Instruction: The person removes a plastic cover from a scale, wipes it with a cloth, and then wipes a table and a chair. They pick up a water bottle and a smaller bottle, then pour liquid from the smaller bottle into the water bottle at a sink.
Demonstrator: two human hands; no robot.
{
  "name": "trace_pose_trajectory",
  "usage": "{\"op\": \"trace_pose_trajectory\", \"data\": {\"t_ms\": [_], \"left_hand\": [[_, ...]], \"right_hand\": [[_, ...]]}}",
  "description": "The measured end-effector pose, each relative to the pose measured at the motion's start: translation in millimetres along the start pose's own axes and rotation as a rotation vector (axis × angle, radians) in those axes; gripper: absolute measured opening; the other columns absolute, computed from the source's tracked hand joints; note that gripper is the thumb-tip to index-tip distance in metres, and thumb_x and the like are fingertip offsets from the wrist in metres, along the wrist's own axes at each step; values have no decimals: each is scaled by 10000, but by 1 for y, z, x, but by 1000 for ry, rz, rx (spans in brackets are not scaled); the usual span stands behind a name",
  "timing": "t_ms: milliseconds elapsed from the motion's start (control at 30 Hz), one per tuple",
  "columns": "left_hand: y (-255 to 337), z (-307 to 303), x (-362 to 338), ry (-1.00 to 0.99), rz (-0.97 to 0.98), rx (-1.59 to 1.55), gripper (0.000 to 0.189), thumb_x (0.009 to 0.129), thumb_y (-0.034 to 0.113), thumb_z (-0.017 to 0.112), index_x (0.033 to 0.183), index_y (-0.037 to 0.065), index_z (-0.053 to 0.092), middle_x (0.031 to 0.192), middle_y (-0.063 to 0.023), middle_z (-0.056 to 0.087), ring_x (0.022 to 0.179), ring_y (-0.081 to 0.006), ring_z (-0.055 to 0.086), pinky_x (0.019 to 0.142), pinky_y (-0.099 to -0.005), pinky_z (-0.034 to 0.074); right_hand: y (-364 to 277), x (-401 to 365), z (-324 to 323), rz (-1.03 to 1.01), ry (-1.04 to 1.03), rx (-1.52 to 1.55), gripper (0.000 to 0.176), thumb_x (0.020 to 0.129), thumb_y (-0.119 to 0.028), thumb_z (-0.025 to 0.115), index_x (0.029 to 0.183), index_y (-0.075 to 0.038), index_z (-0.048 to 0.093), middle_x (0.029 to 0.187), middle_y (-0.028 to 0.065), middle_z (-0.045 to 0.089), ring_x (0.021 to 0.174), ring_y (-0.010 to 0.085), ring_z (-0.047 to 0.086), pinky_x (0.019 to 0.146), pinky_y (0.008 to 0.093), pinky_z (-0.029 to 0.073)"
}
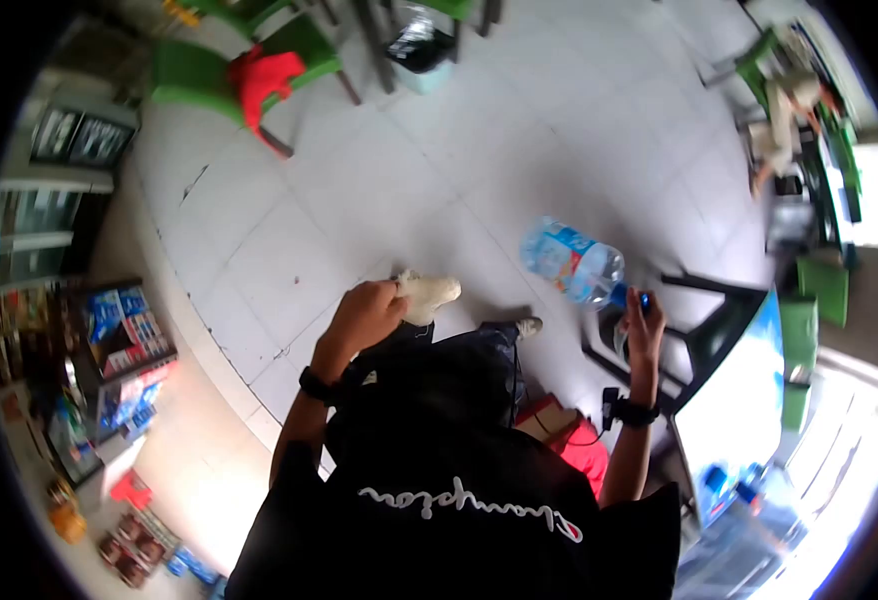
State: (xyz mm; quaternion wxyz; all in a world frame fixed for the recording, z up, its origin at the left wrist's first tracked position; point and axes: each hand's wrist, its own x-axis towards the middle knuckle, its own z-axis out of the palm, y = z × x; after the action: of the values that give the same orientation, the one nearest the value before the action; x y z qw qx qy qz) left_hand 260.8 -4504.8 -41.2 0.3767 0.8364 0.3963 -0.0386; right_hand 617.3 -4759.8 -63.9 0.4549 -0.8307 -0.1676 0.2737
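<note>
My right hand (pixel 643 322) is closed around the neck and blue cap end of a large clear water bottle (pixel 574 262). The bottle has a blue and red label and tilts out to the left, above the floor. My left hand (pixel 367 315) has its fingers curled against a pale cream, crumpled piece that looks like a cloth (pixel 429 297). It hangs over my left leg, and its exact kind is hard to make out. One shoe (pixel 529 326) of mine shows between the hands.
A table (pixel 749 380) with a dark frame stands at my right, large clear bottles (pixel 749 500) near it. Green chairs (pixel 199 78), one with a red cloth (pixel 262 80), and a lined bin (pixel 422 62) stand ahead. Shelves (pixel 109 330) line the left. A seated person (pixel 787 120) is far right.
</note>
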Motion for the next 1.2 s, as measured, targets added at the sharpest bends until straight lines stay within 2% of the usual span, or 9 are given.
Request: {"op": "trace_pose_trajectory", "data": {"t_ms": [133,333,467,600,633,833,900,1033,1200], "left_hand": [[-78,-40,-39,78,-247,-79,307,906,266,529,868,-26,617,793,-244,645,785,-424,630,705,-492,501],[-193,-58,-29,447,-449,-462,365,969,315,458,957,-14,616,794,-177,677,782,-338,662,718,-429,508],[-287,-89,3,413,-508,-1253,396,1002,383,407,953,73,647,942,2,646,912,-130,600,860,-292,448],[-306,-162,23,437,-316,-1915,503,1014,504,365,1150,79,597,1015,-33,653,914,-150,610,829,-315,484],[-327,-175,21,387,-16,-1820,533,1012,505,387,1276,65,532,1116,-70,632,956,-181,612,862,-316,486],[-423,-222,37,826,-320,-1925,674,932,635,415,1283,72,527,1133,-110,638,991,-229,627,878,-409,527],[-391,-357,26,802,-244,-2121,680,919,649,424,1289,84,511,1134,-111,631,962,-239,631,870,-415,530],[-459,-422,22,982,-205,-2155,639,941,596,420,1336,97,474,1164,-128,621,1030,-271,629,884,-440,528],[-568,-505,41,1269,-39,-1004,608,903,369,628,1379,47,430,1281,-187,548,1116,-269,598,900,-431,522]], "right_hand": [[-92,-6,134,-106,-303,352,287,990,-271,570,797,-64,520,539,-27,410,466,57,441,430,220,330],[-231,-24,255,-239,-562,139,355,993,-288,557,720,-81,464,554,-15,424,456,47,408,418,209,288],[-299,-20,349,-210,-709,140,363,992,-256,547,702,-92,404,596,-30,382,480,17,322,430,200,242],[-334,0,436,-265,-909,163,349,1017,-229,474,705,-146,343,613,-59,360,502,8,254,446,200,184],[-344,5,465,-244,-912,180,352,1019,-226,479,705,-139,346,620,-58,361,506,6,267,447,201,194],[-434,29,625,112,-753,152,332,948,-339,585,712,-150,448,613,-58,408,482,30,296,442,223,208],[-473,41,681,159,-880,160,348,926,-344,606,682,-154,448,578,-66,378,457,38,288,432,226,188],[-534,37,784,200,-959,256,352,926,-316,620,670,-114,487,541,-63,340,413,31,262,406,220,175],[-623,21,909,112,-785,223,284,907,-332,627,740,-136,506,612,-47,420,483,52,347,448,229,246]]}}
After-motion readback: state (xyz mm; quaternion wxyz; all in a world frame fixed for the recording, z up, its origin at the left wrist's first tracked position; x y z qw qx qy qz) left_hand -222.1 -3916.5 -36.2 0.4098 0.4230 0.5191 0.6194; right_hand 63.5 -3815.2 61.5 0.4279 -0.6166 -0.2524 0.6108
